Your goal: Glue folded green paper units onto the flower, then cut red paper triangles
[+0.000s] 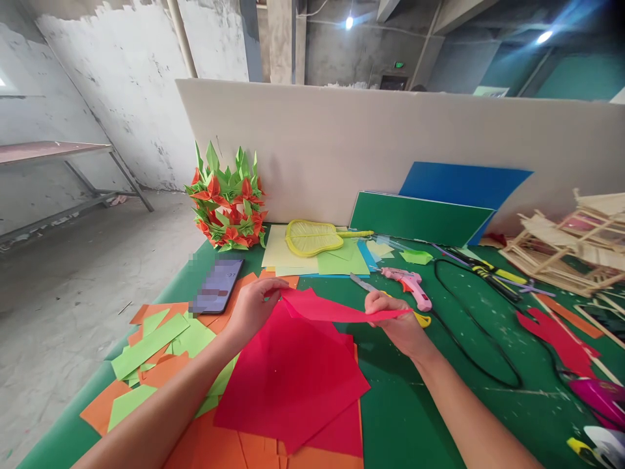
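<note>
In the head view, two hands work above one green bench (390, 417). The left hand (256, 305) has its grip closed in a pinch on the left end of one red paper (325, 309), and the right hand (398, 324) pinches the same piece near its right end, thumb on top. That paper is raised, seen almost edge-on, over the far part of the red sheets (293, 384); at least two of these show, lying askew one on the other. Whether the raised piece joins the upper sheet is hard to tell. Orange sheets (205, 443) lie beneath, too overlapped to count.

Left of the stack spreads a heap of green and orange cut pieces (151, 348), more than half a dozen. One phone (219, 286) lies just beyond it, and one green-and-orange folded-paper ornament (227, 205) stands at the far left corner. One yellow fan-shaped piece (315, 239) rests on several pale, green and blue sheets (351, 257).

Near the right hand are one pink glue gun (410, 286) and one pair of scissors (424, 320) with yellow handles, partly hidden by the hand. One green board (420, 218) and one blue sheet (463, 185) lean against one pale panel (332, 143). At far right stands one wooden-stick model (571, 241), with one red cut-out (561, 339) nearer.
</note>
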### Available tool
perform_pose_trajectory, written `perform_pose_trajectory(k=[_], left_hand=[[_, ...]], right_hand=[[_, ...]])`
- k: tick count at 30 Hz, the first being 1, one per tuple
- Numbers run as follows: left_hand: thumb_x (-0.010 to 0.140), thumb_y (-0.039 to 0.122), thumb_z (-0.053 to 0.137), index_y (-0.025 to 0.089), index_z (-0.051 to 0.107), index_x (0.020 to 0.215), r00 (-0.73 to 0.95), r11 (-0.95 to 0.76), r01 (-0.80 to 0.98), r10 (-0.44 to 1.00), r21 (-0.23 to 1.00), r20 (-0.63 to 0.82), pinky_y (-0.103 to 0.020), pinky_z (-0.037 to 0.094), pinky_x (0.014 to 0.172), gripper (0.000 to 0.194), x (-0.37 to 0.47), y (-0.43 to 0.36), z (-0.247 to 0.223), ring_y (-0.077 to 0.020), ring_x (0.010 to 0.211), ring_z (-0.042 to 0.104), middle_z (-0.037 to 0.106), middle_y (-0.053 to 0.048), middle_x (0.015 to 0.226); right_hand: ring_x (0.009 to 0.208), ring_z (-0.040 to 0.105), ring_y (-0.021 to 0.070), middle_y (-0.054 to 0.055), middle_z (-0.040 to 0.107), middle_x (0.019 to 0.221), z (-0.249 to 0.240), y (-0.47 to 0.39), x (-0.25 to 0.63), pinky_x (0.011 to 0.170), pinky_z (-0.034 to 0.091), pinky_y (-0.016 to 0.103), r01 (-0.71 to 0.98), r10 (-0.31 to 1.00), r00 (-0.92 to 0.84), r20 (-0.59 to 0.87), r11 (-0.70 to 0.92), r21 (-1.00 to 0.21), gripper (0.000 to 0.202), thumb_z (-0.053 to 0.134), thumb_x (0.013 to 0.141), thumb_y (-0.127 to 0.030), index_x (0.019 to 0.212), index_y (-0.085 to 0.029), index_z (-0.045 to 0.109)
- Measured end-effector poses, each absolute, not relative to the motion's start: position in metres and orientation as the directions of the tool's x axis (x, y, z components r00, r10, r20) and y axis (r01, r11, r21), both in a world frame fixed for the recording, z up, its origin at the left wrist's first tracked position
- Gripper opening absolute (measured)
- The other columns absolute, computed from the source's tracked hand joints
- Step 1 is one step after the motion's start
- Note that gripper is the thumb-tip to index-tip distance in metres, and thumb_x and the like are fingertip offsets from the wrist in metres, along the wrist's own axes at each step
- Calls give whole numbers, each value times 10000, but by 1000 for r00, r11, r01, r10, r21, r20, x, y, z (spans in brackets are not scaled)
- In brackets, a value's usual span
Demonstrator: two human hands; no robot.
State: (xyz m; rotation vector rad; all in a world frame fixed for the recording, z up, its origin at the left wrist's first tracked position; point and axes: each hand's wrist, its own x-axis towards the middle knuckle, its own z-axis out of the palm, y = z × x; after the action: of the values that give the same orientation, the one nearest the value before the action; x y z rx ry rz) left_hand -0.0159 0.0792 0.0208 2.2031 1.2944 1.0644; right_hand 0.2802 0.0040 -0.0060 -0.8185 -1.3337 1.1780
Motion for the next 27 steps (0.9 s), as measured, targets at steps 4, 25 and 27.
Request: perform_pose_trajectory(k=[4,25,27], left_hand=[[807,126,425,212,707,924,327,-548,555,835,625,442,-297,520,873,317,-18,84,15,-188,985,663,725,-35,1046],[834,174,554,207,694,987,495,-614,692,787,381,368,-559,347,1060,209,-9,81,1,-348,1324,391,460,-109,1421],[832,123,540,225,708,943,531,-644,696,760,317,376,-589,327,1053,225,-8,77,3,-357,1328,373,488,-97,1397]], right_hand=[[659,495,115,2,519,773,-6,2,278,574,399,251,-171,914,-310,261,216,-961,65,715,793,-280,763,-228,692],[888,584,198,48,645,885,1,-3,259,816,474,356,484,819,-534,212,501,-717,63,666,823,-260,806,-251,726],[886,573,195,48,639,890,1,-3,259,804,472,350,511,808,-543,227,533,-675,95,631,836,-210,809,-248,714]])
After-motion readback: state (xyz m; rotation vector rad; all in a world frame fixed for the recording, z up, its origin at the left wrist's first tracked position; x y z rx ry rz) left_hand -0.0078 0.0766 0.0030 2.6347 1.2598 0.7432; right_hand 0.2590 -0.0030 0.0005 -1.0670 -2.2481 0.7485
